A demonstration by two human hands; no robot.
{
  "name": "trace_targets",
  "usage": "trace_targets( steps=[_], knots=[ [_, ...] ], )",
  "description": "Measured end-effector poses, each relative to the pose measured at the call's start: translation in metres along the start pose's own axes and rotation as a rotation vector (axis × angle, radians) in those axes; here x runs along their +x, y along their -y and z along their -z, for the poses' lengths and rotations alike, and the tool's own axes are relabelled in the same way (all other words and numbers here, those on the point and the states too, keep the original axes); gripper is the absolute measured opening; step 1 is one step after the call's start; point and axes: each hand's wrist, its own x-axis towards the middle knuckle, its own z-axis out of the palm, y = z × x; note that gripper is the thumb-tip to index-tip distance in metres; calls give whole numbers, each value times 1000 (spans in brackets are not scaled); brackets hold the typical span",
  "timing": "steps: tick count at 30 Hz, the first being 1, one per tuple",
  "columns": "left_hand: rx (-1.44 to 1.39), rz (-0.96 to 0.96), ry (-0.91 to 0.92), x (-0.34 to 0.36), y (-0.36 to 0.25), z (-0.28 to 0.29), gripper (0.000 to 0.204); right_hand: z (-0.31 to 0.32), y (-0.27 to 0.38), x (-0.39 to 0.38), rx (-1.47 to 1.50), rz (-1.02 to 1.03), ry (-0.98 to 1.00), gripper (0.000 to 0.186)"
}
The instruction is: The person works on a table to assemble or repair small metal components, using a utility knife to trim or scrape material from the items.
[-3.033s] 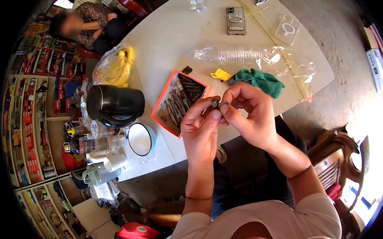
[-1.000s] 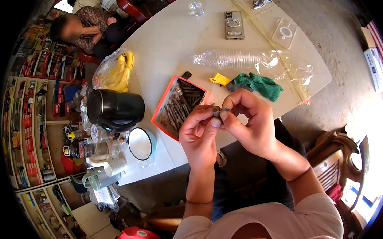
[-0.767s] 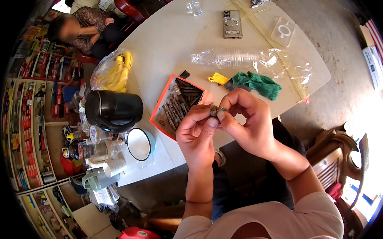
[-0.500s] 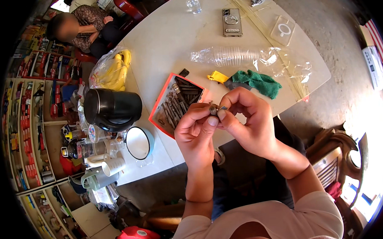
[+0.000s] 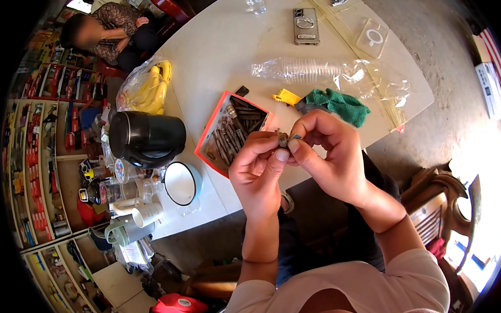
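My left hand [image 5: 259, 170] pinches a small dark, worn metal piece [image 5: 283, 141] between thumb and fingers. My right hand [image 5: 328, 159] has its thumb and forefinger closed on the same piece, at a bluish tip on its right side; finer detail is too small to make out. Just beyond my hands, an orange-rimmed box [image 5: 205, 144] holds several long metal bits. A green cloth [image 5: 340, 105] lies to the upper right, beside a yellow plastic object [image 5: 286, 96] with a dark part partly under the cloth.
The table [image 5: 213, 47] also holds a black kettle [image 5: 145, 138], enamel mug [image 5: 180, 184], bagged bananas [image 5: 154, 93], plastic bottle [image 5: 297, 69], glass [image 5: 256, 3] and phone [image 5: 305, 26]. A seated person [image 5: 114, 37] is at upper left, shelves [image 5: 39, 180] left, wooden chair [image 5: 434, 216] right.
Both hands stay closed on the small piece, shifting slightly down and then back up in the picture along with the table items. The seated person has barely moved.
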Motion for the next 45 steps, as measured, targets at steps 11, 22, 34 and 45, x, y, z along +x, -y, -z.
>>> trace_targets(
  steps=[11, 22, 34, 45],
  knots=[
    [-524, 398, 84, -8, -6, -5, 26, 5, 3, 6, 426, 2, -68, 8],
    [-630, 480, 179, -13, -25, -3, 31, 5, 24, -2, 502, -30, 149, 6],
    [-644, 474, 108, -10, -24, 0, 28, 2, 17, -2, 447, -51, 116, 9],
    [-509, 369, 78, -6, -21, 1, 20, 0, 13, -3, 414, -44, 116, 10]
  ],
)
